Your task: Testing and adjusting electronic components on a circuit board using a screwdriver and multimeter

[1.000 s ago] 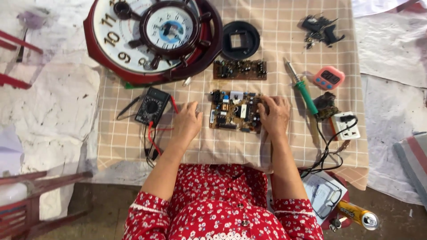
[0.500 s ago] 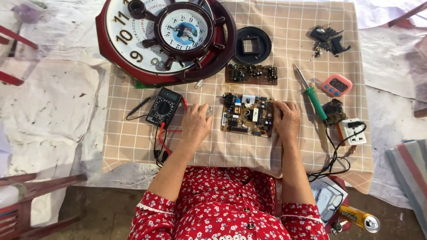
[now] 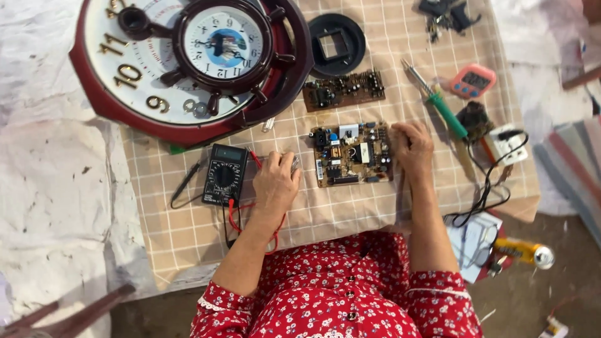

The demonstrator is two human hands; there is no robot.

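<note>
The left hand and right hand rest open beside the circuit board, holding nothing; the meter lies unused.

single head-worn view, looking almost straight down from above the seated person onto a table covered by a checked cloth. the person's red floral sleeves sit at the bottom edge, the forearms running up the frame to the left hand and right hand near the centre, beside a green circuit board. a large wall clock is cut off by the top edge. the distance is moderate: the cloth spans most of the width, with pale floor sheeting at left and floor at right.
</note>
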